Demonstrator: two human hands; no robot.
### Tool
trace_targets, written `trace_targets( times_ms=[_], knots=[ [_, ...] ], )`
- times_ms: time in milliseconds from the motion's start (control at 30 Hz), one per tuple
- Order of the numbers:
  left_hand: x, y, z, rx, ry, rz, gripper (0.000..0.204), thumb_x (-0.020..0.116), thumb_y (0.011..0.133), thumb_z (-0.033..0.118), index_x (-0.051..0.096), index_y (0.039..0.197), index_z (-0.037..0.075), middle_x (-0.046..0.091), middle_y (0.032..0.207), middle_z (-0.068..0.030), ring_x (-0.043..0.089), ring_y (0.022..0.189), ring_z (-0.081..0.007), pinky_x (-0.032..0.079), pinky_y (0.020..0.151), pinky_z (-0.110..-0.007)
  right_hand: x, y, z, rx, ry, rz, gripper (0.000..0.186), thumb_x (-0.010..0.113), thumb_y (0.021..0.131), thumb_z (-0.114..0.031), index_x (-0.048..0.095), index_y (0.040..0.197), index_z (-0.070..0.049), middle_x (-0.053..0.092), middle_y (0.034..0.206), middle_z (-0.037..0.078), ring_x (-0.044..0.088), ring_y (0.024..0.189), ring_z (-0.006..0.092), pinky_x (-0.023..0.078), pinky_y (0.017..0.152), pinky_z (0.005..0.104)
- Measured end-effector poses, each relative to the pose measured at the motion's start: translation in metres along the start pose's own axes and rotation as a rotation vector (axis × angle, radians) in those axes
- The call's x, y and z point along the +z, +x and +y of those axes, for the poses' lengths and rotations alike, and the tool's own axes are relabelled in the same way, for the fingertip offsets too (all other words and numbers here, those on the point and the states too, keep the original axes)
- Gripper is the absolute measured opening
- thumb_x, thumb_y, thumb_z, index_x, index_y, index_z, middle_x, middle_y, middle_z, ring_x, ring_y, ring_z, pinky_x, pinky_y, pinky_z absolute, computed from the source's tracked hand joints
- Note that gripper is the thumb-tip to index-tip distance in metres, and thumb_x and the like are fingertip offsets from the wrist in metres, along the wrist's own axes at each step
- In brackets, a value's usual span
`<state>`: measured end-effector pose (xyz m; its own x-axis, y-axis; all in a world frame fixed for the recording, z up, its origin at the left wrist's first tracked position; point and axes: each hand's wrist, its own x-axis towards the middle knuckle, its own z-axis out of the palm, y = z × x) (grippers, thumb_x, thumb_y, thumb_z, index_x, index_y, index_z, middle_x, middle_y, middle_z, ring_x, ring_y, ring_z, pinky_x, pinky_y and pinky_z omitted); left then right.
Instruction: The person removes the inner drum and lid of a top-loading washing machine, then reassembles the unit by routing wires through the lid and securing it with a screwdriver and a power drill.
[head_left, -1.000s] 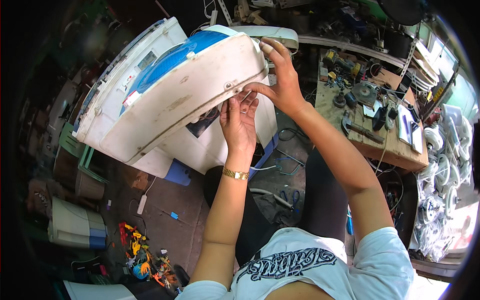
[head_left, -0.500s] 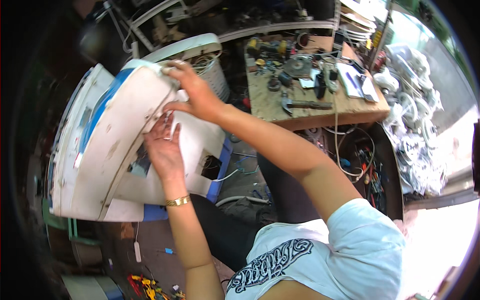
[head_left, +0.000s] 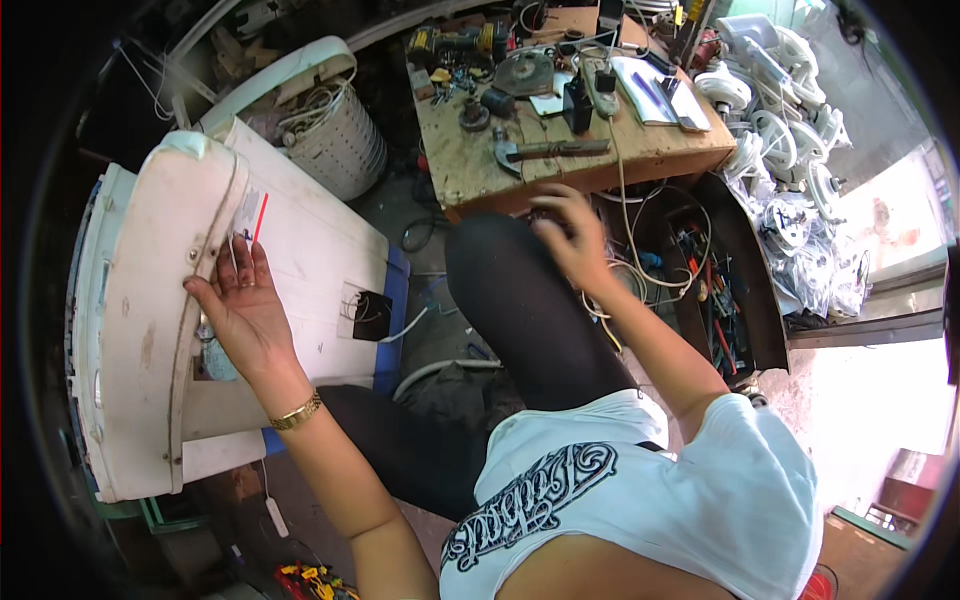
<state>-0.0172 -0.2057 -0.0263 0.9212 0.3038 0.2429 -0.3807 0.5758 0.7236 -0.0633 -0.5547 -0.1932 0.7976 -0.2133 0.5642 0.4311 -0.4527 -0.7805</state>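
A white washing machine [head_left: 330,270] with a blue base leans at the left, its worn control panel [head_left: 165,330] toward me. My left hand [head_left: 248,315] is palm up against the panel's seam, fingers stretched and thumb apart. Small marks or bits on its fingers are too small to name. A red strip [head_left: 261,217] lies on the white body just beyond the fingertips. Over my knee, below the workbench edge, my right hand [head_left: 578,240] hangs with fingers curved and apart. I make out nothing held in it; it is slightly blurred.
On the wooden workbench [head_left: 470,170] lie a hammer [head_left: 555,148], a yellow drill [head_left: 455,42], a notebook [head_left: 640,90] and a power strip [head_left: 601,90]. A dark tool bin [head_left: 760,330] is at the right, bagged white parts [head_left: 790,180] behind it. A white basket [head_left: 345,150] holds cables.
My right hand has left the machine's top edge and moved right, toward the workbench. The left hand stays at the panel. The view has shifted, and the machine sits more upright.
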Motion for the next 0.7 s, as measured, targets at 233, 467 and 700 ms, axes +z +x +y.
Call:
trace_targets(
  times_ms=[233,467,700],
  knots=[
    [-0.003,0.001,0.002,-0.092,-0.139,0.093,0.055,0.067,0.088,0.043,0.056,0.119,0.0,0.056,0.127,-0.0137,0.049,0.122,-0.0294,0.038,0.11,-0.049,-0.092,-0.193,0.122,0.629,-0.517,-0.285,0.021,0.064,0.087,-0.018,0.068,0.104,-0.006,0.068,0.097,0.018,0.067,0.089,0.0345,0.052,0.077,0.0428],
    [-0.002,-0.002,0.009,-0.125,-0.094,0.041,0.058,0.068,0.088,0.043,0.053,0.125,0.0,0.048,0.138,-0.0133,0.043,0.128,-0.0296,0.034,0.112,-0.047,-0.034,-0.207,0.135,0.708,-0.425,-0.638,0.026,0.064,0.087,-0.024,0.069,0.106,-0.008,0.069,0.097,0.019,0.065,0.092,0.0381,0.051,0.08,0.0458],
    [-0.001,-0.03,0.0,-0.189,0.387,-0.295,0.063,0.054,0.096,0.037,0.037,0.148,0.007,0.04,0.148,-0.0189,0.044,0.129,-0.0305,0.032,0.111,-0.048,0.144,-0.112,0.153,0.29,-0.095,-0.523,0.032,0.058,0.088,-0.015,0.063,0.115,0.0,0.065,0.112,0.022,0.062,0.104,0.0397,0.049,0.089,0.044]
  ],
)
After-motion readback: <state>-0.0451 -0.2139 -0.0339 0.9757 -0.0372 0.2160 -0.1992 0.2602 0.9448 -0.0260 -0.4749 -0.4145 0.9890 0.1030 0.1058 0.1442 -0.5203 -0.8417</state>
